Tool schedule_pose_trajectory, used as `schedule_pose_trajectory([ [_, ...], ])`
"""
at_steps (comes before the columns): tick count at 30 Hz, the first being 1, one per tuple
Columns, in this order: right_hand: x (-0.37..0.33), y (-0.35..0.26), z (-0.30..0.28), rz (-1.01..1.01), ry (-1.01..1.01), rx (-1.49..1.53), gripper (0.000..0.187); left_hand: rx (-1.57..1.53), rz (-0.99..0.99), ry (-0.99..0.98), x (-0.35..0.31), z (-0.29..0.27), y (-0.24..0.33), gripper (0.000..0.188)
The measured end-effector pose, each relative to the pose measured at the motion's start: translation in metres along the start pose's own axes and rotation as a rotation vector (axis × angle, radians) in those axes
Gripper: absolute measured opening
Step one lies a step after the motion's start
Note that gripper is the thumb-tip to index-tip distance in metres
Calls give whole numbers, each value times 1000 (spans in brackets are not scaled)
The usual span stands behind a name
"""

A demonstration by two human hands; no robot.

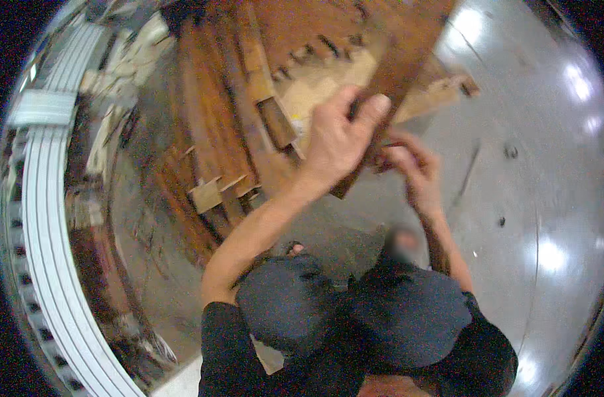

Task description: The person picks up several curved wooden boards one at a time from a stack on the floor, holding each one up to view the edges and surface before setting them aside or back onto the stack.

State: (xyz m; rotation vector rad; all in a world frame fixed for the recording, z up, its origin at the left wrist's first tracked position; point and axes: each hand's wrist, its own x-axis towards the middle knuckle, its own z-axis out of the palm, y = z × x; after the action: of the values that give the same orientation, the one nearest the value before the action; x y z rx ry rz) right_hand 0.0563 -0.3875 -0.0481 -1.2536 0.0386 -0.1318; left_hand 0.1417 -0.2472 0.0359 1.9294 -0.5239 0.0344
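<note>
The long, flat, dark brown wooden plank (413, 56) slants across the middle of the scene, its near end before the person's bent knees, clad in dark cloth (408, 317), and its far end running out of view. The bare left hand (335, 139) is closed on its left edge, thumb lying along the upper face; the fingers beneath are hidden. That clamp probably carries much of the plank's weight and keeps its broad face turned up. The bare right hand (421, 175) is at the right edge, nearer the close end, fingers curled inward. Blur hides whether it grips the plank, merely touches it or pinches something small, so I cannot tell its state. With a hand at either edge, the plank seems less likely to twist.

To the left lie long reddish-brown wooden boards (212, 99), side by side and running roughly away from the person, perhaps laid so to stay within reach. Their near ends are uneven, with short pale-ended wooden offcuts (206, 195) among them. Beyond the left hand is a pale tan flat sheet (358, 69) with small dark pieces about it. Smooth grey floor (513, 178) spreads to the right.
</note>
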Motion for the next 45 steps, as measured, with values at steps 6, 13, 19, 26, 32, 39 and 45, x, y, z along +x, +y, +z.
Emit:
schedule_pose_trajectory([
  [6,38,-39,-13,-132,346,-113,32,28,-139,-162,-39,-3,-5,44],
  [13,18,-29,19,-296,219,-269,25,74,-68,-116,-80,-22,-37,59],
  [19,41,-31,47,-334,-169,-452,24,-61,-305,101,-120,-28,-37,52],
  [26,47,-15,83,-269,-473,-307,27,51,-295,458,-121,-73,-41,31],
  [32,37,23,28,69,-257,-361,23,163,-476,330,-91,-136,-50,36],
  [39,23,39,0,231,-85,-284,24,-81,-528,394,-96,-128,-121,38],
  [45,29,44,28,301,-262,-203,30,102,-554,422,-95,-121,-101,40],
])
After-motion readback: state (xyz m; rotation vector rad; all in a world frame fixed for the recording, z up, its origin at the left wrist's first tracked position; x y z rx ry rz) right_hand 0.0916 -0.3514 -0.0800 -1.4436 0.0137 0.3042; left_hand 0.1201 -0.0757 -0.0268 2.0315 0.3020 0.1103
